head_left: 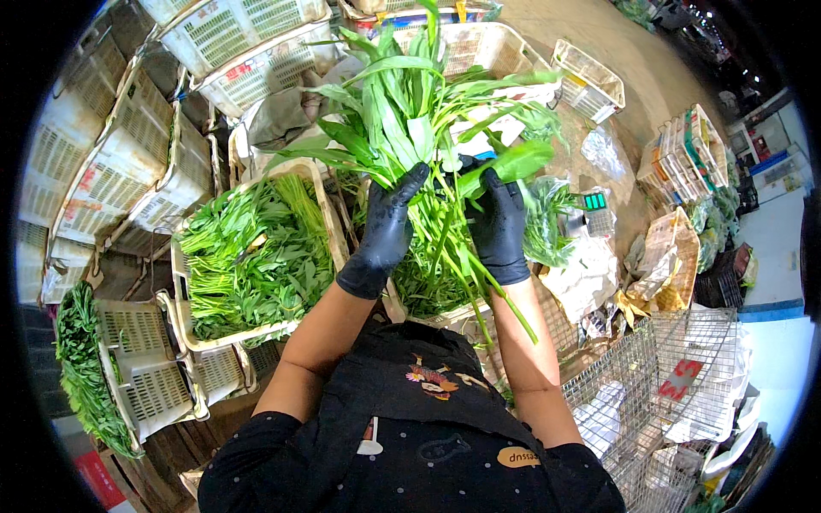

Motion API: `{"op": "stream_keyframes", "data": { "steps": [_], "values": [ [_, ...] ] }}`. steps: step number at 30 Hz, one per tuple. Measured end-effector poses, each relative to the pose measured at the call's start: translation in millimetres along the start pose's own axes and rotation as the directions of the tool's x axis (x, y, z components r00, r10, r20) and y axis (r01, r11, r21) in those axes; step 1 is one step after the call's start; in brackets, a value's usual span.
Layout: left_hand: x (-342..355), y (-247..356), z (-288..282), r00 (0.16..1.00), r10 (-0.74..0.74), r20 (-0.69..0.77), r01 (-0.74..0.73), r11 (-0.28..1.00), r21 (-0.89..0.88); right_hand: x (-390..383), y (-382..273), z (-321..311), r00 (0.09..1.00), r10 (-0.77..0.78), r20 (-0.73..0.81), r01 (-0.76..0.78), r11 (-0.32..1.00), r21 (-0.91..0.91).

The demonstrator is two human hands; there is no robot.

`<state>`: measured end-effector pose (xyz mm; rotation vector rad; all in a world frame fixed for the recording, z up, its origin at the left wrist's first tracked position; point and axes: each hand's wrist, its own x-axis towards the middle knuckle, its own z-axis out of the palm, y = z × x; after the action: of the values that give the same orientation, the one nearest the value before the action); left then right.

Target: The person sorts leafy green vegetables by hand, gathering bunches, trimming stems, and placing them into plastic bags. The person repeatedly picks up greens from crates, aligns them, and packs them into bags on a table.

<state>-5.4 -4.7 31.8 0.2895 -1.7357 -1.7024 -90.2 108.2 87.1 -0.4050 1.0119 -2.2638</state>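
Note:
Both of my hands wear black gloves and are raised in front of my chest. A large bunch of water spinach (409, 128), long green leaves with thin stems, is between them. My left hand (386, 224) is closed round the stems, its thumb lying along the front. On the other side, my right hand (499, 227) is closed on a leafy stalk of the bunch, with a broad leaf over its thumb. Loose stems hang down between the hands. Below the bunch, a white crate holding more greens (432, 289) is partly covered by my arms.
To the left stands a white plastic crate (224, 339) full of greens. Stacked crates (111, 158) rise behind it. Bagged greens (547, 224) and a small scale display (594, 201) are on the right. A wire rack (641, 385) stands at lower right, and more crates (590, 81) sit farther back.

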Motion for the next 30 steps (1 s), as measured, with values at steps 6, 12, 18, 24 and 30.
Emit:
{"op": "stream_keyframes", "data": {
  "steps": [6,12,18,24,30],
  "values": [
    [-8,25,-5,0.931,0.272,0.243,-0.360,0.791,0.494,-3,16,5,0.998,-0.051,0.030,0.058,0.956,-0.289],
    [-3,36,15,0.979,-0.202,-0.016,0.175,0.881,-0.441,-6,21,-5,0.993,-0.109,-0.053,0.099,0.981,-0.167],
    [-11,49,-2,0.933,0.343,0.108,-0.349,0.790,0.505,-19,22,-30,0.998,-0.033,0.048,0.016,0.950,0.313],
    [8,63,-11,0.917,-0.392,-0.067,0.255,0.707,-0.659,-61,-8,-69,0.990,0.070,-0.124,-0.098,0.965,-0.243],
    [11,63,7,0.992,-0.125,-0.031,0.109,0.942,-0.316,-22,-17,-13,0.917,0.000,0.399,0.326,0.577,-0.749]
  ]
}}
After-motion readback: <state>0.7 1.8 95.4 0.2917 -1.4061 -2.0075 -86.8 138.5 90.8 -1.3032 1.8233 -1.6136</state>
